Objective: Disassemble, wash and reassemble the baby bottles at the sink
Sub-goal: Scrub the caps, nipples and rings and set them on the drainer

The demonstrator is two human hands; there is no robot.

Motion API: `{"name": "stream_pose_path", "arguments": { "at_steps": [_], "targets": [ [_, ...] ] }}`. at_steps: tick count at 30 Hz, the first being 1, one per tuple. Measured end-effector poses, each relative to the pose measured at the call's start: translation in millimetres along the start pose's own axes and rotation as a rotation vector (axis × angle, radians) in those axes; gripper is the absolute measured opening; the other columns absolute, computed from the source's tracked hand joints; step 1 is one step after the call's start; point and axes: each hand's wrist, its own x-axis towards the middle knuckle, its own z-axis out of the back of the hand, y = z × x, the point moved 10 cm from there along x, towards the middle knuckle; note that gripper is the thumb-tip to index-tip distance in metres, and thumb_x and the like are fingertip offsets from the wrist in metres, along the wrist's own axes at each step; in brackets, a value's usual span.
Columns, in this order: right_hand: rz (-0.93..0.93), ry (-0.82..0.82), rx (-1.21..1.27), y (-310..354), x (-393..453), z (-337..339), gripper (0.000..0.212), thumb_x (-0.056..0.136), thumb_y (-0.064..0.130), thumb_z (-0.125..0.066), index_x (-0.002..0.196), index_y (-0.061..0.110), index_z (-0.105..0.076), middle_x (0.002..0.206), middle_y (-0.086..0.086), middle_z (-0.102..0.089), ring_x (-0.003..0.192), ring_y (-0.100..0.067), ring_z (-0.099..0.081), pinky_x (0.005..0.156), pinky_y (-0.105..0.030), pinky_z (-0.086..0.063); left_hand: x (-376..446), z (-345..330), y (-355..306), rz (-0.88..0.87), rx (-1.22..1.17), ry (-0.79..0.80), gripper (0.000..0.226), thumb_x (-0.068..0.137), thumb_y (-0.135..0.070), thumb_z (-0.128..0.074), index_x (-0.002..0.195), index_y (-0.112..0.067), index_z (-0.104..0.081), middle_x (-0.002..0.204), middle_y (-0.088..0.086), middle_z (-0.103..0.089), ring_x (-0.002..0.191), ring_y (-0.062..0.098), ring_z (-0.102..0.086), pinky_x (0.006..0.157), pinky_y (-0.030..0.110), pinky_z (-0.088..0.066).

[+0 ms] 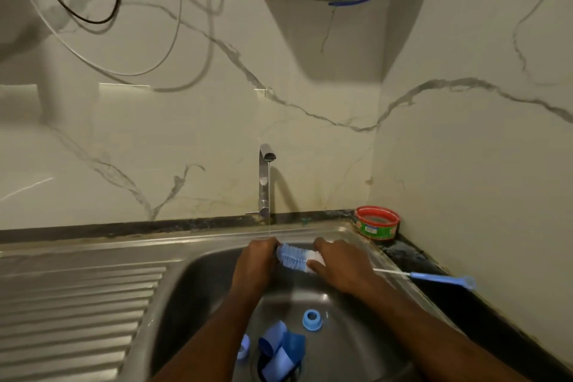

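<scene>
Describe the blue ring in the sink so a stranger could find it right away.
Start at the steel sink and look into the basin, below both hands. The blue ring lies alone near the drain, right of the heaped blue bottle parts; only it shows a round open centre.

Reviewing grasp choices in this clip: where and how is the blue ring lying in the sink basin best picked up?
Pinch the blue ring across its rim from directly above, one finger in the centre hole and the thumb outside. It seems to lie flat with the hole facing up, apart from the other blue parts, so a top approach looks clear. The right hand, nearer but gripping the bottle brush, would have to let go first.
</scene>
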Motion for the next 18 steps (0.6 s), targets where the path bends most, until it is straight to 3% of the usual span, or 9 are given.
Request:
{"name": "stream_pose_path", "arguments": {
  "at_steps": [2, 5, 7, 9, 10, 12, 14, 15, 18],
  "targets": [
    [0.089, -0.045, 0.032, 11, 5, 2, 0.063, 0.085, 0.065, -0.065, 0.137, 0.036, -0.044, 0.131, 0.001, -0.059, 0.112, -0.018, -0.059, 0.095, -0.039, -0.05, 1, -4, 5, 0.051, 0.024, 0.027, 0.022, 0.095, -0.024, -0.067, 0.117, -0.023, -0.064, 0.113, -0.003, -0.067, 0.104, 0.012, -0.064, 0.093, 0.03, -0.052],
    [0.263, -0.075, -0.243, 41, 6, -6, 0.08, 0.08, 0.053, -0.076, 0.144, 0.038, -0.031, 0.137, -0.003, -0.048, 0.111, -0.026, -0.059, 0.09, -0.044, -0.051, 5, 6, 9, 0.074, 0.087, -0.008, 0.02, 0.096, -0.005, -0.058, 0.11, -0.015, -0.067, 0.104, 0.008, -0.07, 0.097, 0.025, -0.067, 0.082, 0.028, -0.055],
    [0.259, -0.132, -0.33, 47, 4, -5, 0.075, 0.084, 0.049, -0.075, 0.144, 0.037, -0.033, 0.135, -0.006, -0.051, 0.109, -0.028, -0.06, 0.087, -0.044, -0.052, 6, 5, 17, 0.074, 0.054, -0.014, 0.02, 0.097, -0.006, -0.056, 0.109, -0.013, -0.071, 0.102, 0.01, -0.071, 0.097, 0.025, -0.066, 0.073, 0.015, -0.05],
    [0.224, -0.161, -0.311, 45, 3, -1, 0.051, 0.092, 0.049, -0.065, 0.137, 0.03, -0.048, 0.128, -0.006, -0.058, 0.104, -0.026, -0.062, 0.087, -0.043, -0.052, 4, 8, 20, 0.057, 0.075, -0.008, 0.022, 0.096, -0.004, -0.061, 0.111, -0.014, -0.073, 0.1, 0.007, -0.071, 0.097, 0.021, -0.067, 0.075, 0.015, -0.049],
    [0.184, -0.134, -0.246, 39, 3, -2, 0.039, 0.096, 0.05, -0.059, 0.129, 0.027, -0.056, 0.12, -0.005, -0.063, 0.098, -0.023, -0.063, 0.086, -0.042, -0.053, 3, 10, 21, 0.039, 0.03, 0.002, 0.024, 0.095, -0.004, -0.064, 0.115, -0.013, -0.071, 0.105, 0.007, -0.071, 0.1, 0.02, -0.067, 0.083, 0.02, -0.051],
    [0.03, 0.03, 0.071, 19, 2, -12, 0.036, 0.1, 0.054, -0.05, 0.112, 0.024, -0.064, 0.1, -0.001, -0.067, 0.084, -0.014, -0.061, 0.08, -0.033, -0.053, 2, 8, 19, -0.024, 0.012, 0.017, 0.026, 0.092, -0.016, -0.072, 0.118, -0.016, -0.068, 0.113, 0.003, -0.07, 0.103, 0.016, -0.067, 0.092, 0.031, -0.053],
    [-0.161, 0.293, 0.54, 5, -9, -33, 0.038, 0.102, 0.053, -0.048, 0.107, 0.02, -0.066, 0.091, -0.001, -0.063, 0.072, -0.009, -0.056, 0.064, -0.023, -0.049, -1, 9, 12, -0.053, 0.143, 0.023, 0.026, 0.089, -0.03, -0.075, 0.113, -0.024, -0.066, 0.109, -0.003, -0.069, 0.099, 0.01, -0.065, 0.091, 0.031, -0.054],
    [-0.22, 0.368, 0.659, 3, -14, -36, 0.038, 0.102, 0.052, -0.048, 0.108, 0.019, -0.067, 0.09, -0.003, -0.063, 0.07, -0.009, -0.054, 0.059, -0.021, -0.047, -2, 8, 10, -0.053, 0.172, 0.026, 0.026, 0.089, -0.033, -0.074, 0.113, -0.026, -0.064, 0.108, -0.005, -0.067, 0.098, 0.008, -0.063, 0.091, 0.031, -0.054],
    [-0.162, 0.322, 0.428, -3, -11, -21, 0.044, 0.104, 0.052, -0.043, 0.105, 0.017, -0.069, 0.093, -0.005, -0.065, 0.076, -0.013, -0.059, 0.07, -0.025, -0.049, -2, 5, 2, -0.027, 0.15, 0.041, 0.025, 0.091, -0.036, -0.072, 0.112, -0.028, -0.062, 0.105, -0.005, -0.066, 0.093, 0.007, -0.062, 0.089, 0.032, -0.055]
  ]
}}
